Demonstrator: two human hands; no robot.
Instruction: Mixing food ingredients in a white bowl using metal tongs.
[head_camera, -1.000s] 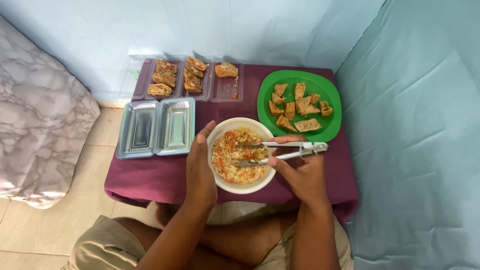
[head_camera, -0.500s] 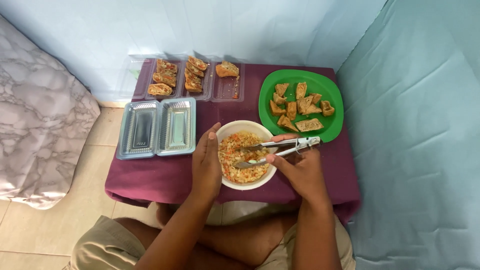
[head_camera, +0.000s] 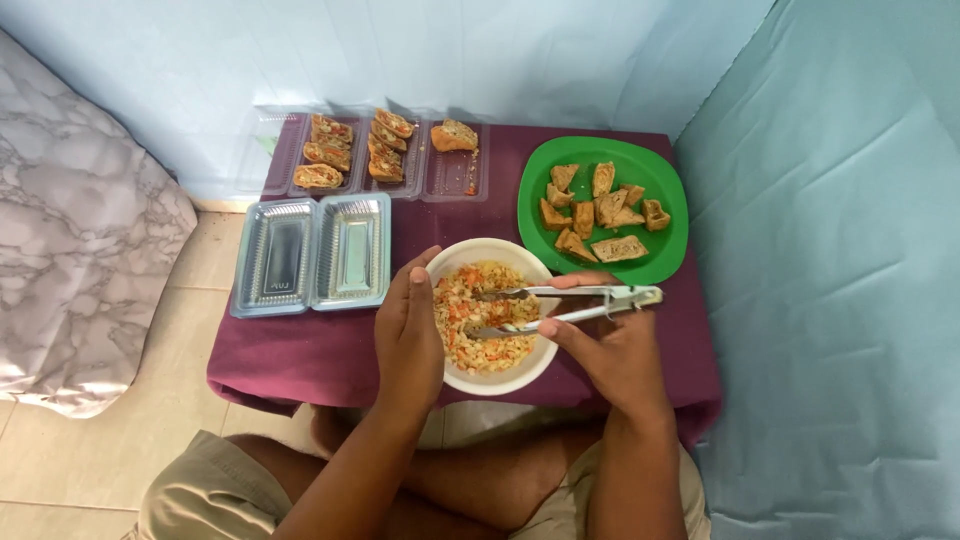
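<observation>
A white bowl (head_camera: 520, 377) of chopped orange and yellow filling sits at the near edge of a small table with a maroon cloth (head_camera: 310, 355). My left hand (head_camera: 408, 335) cups the bowl's left rim. My right hand (head_camera: 610, 345) holds metal tongs (head_camera: 570, 305), whose tips reach into the filling. Just beyond the bowl, a green plate (head_camera: 665, 170) carries several brown fried pieces.
Two empty clear plastic containers (head_camera: 312, 252) lie left of the bowl. Behind them is a clear tray (head_camera: 452, 180) with several stuffed pieces. A marbled cushion (head_camera: 80, 240) is at the left, a pale blue wall behind and a blue sheet at the right.
The bowl, hands and tongs stay almost in place; the tongs shifted slightly within the filling.
</observation>
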